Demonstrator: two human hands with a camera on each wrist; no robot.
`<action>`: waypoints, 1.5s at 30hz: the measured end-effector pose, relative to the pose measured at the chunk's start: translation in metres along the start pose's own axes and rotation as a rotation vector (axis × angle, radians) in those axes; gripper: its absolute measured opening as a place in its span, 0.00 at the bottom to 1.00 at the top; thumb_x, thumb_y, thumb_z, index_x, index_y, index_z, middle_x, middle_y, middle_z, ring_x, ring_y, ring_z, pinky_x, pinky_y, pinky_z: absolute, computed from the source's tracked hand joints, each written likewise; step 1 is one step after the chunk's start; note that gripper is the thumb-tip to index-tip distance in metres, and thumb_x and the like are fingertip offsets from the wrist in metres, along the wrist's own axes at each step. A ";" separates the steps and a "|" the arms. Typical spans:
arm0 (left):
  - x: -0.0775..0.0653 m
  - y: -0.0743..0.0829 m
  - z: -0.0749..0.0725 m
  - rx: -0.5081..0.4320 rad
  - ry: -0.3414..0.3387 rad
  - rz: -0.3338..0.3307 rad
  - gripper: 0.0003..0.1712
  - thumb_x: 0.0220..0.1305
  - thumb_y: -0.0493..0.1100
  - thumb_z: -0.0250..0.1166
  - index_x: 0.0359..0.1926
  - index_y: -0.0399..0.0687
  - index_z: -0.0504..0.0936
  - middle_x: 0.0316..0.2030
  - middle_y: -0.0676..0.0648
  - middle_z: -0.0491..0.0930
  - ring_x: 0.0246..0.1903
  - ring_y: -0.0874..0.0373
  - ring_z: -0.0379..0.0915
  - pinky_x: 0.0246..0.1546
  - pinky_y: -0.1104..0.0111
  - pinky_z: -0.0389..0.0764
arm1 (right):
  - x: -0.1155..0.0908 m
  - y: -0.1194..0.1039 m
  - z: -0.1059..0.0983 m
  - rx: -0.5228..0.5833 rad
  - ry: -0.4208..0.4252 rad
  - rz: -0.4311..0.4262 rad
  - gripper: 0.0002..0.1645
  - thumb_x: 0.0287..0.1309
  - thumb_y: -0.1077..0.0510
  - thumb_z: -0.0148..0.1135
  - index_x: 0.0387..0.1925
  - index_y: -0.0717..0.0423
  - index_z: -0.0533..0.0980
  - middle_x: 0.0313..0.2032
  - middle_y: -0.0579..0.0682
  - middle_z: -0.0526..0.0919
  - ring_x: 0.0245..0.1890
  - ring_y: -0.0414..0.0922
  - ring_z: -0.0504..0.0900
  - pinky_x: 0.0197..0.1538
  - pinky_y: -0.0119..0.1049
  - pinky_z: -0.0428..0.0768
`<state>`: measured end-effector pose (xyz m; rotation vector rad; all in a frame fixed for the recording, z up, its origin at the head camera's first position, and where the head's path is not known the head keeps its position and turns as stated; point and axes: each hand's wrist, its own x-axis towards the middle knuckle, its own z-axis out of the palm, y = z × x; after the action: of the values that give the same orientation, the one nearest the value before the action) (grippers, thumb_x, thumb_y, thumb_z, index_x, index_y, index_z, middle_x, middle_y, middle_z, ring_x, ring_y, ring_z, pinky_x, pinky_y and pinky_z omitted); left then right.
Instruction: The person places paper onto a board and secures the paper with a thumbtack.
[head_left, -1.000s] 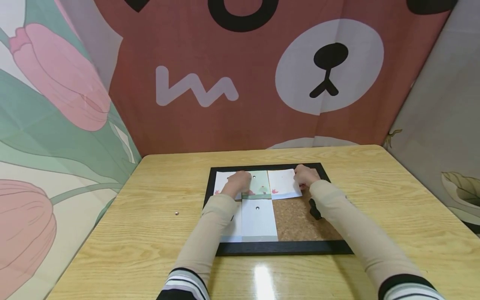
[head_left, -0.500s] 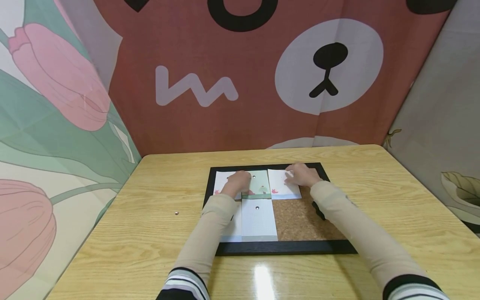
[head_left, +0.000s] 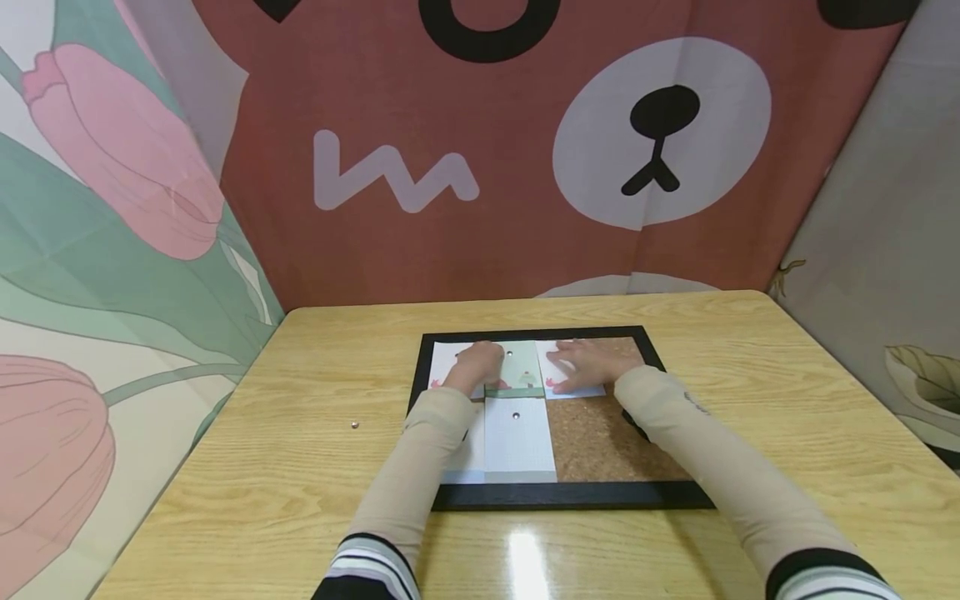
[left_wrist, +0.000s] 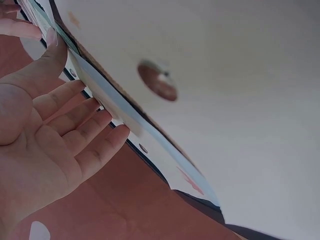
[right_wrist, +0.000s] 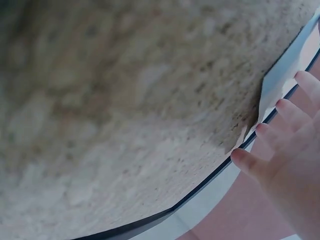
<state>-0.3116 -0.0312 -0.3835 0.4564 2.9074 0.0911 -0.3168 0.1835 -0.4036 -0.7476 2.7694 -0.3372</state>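
Observation:
A cork board (head_left: 600,442) in a black frame lies on the table, with several paper sheets on its left and top parts. My left hand (head_left: 476,367) rests its fingertips at the upper left, where a white sheet (head_left: 443,357) meets a pale green sheet (head_left: 524,362). In the left wrist view the left fingers (left_wrist: 92,132) are slightly bent and hold nothing visible. My right hand (head_left: 588,365) lies spread over a white sheet (head_left: 547,351) with a pink print, at the top right. Fingertips (right_wrist: 280,105) of the right hand touch or hover at that sheet, and hide part of it.
A small shiny tack (head_left: 355,425) lies loose on the wooden table (head_left: 300,492), left of the board. Another tack head (head_left: 516,416) sits on the lower middle sheet (head_left: 520,450). Bare cork shows at the board's lower right. A printed curtain (head_left: 390,250) hangs behind the table.
My right hand has moved left from the top right sheet's right edge across its surface, and its fingers have spread. That sheet now lies flatter. My left hand has stayed in place.

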 end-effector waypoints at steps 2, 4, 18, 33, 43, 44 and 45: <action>0.000 0.000 0.001 0.003 0.000 0.003 0.31 0.45 0.52 0.67 0.51 0.44 0.75 0.50 0.43 0.74 0.48 0.50 0.70 0.49 0.46 0.65 | 0.001 0.000 0.001 0.000 -0.006 0.012 0.47 0.47 0.35 0.59 0.64 0.54 0.59 0.65 0.59 0.52 0.64 0.60 0.45 0.61 0.56 0.46; 0.002 0.000 0.001 0.003 0.001 0.004 0.31 0.45 0.52 0.67 0.51 0.44 0.75 0.50 0.44 0.74 0.48 0.50 0.70 0.49 0.46 0.64 | 0.001 0.000 0.001 -0.005 -0.001 0.013 0.47 0.47 0.35 0.59 0.64 0.54 0.59 0.65 0.60 0.52 0.64 0.60 0.46 0.60 0.56 0.46; 0.002 -0.002 0.002 0.011 -0.006 0.007 0.32 0.46 0.52 0.66 0.52 0.44 0.75 0.50 0.43 0.73 0.47 0.50 0.70 0.49 0.47 0.65 | 0.003 -0.004 0.000 -0.009 -0.001 -0.002 0.45 0.50 0.37 0.58 0.63 0.57 0.60 0.64 0.62 0.53 0.63 0.61 0.47 0.61 0.55 0.46; -0.001 -0.003 0.000 0.029 -0.046 0.014 0.26 0.50 0.51 0.66 0.49 0.43 0.76 0.45 0.45 0.76 0.41 0.54 0.71 0.46 0.54 0.70 | 0.001 -0.005 0.001 0.044 0.004 0.051 0.46 0.47 0.38 0.61 0.63 0.56 0.59 0.65 0.60 0.52 0.64 0.58 0.47 0.60 0.55 0.48; -0.013 -0.010 -0.003 -0.022 -0.025 0.028 0.27 0.50 0.48 0.67 0.52 0.46 0.75 0.47 0.48 0.76 0.42 0.56 0.71 0.43 0.63 0.72 | 0.002 -0.006 0.000 -0.031 0.087 0.024 0.44 0.43 0.37 0.65 0.58 0.56 0.67 0.56 0.63 0.62 0.56 0.58 0.59 0.54 0.54 0.61; -0.014 -0.010 -0.003 -0.034 -0.022 0.032 0.28 0.50 0.48 0.67 0.53 0.45 0.74 0.48 0.48 0.76 0.44 0.56 0.71 0.45 0.62 0.71 | 0.003 -0.005 0.000 -0.039 0.087 0.027 0.44 0.43 0.37 0.64 0.58 0.56 0.67 0.56 0.63 0.62 0.56 0.58 0.59 0.54 0.54 0.61; -0.016 -0.010 -0.003 -0.046 -0.017 0.035 0.29 0.49 0.48 0.67 0.53 0.45 0.74 0.49 0.48 0.75 0.46 0.55 0.70 0.46 0.62 0.70 | 0.003 -0.005 0.000 -0.046 0.087 0.025 0.44 0.42 0.36 0.64 0.58 0.55 0.67 0.56 0.63 0.62 0.55 0.58 0.59 0.53 0.54 0.62</action>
<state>-0.3005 -0.0459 -0.3784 0.4983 2.8741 0.1583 -0.3171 0.1778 -0.4032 -0.7253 2.8741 -0.3096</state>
